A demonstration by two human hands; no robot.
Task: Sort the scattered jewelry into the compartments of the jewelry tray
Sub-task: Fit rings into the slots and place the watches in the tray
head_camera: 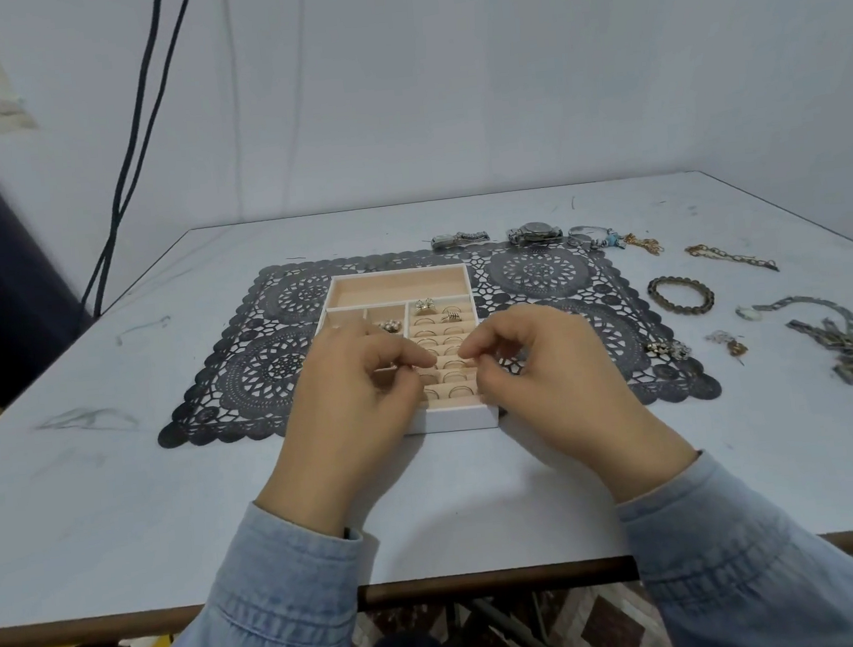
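The jewelry tray [400,287] sits on a dark lace placemat [273,367] on the pale counter [120,505]. All positions below are given relative to the tray.

Tray contents: the long rear compartment shows only its peach lining. In the ring-roll section on the right side, an ornate ring [424,305] and a second ring [450,315] occupy the rearmost rows; plain bands fill the rows nearer the front. A small clustered piece [389,325] lies in a square compartment left of the ring rolls.

Hands: the left hand [353,396] and right hand [547,369] are both over the front half of the tray, fingers curled inward, thumb and forefinger tips drawn close together and facing each other. Whether either pinch contains an item cannot be determined.

Unsorted items, all right of the tray or behind it to the right:
- Two wristwatches [460,239] [533,233] behind the tray, at the mat's rear edge.
- A gold chain [730,256] and a beaded bracelet [680,294] well to the right, on the bare counter.
- A grey necklace [838,339] farthest right.
- A small brooch-like piece [666,348] on the mat's right margin.
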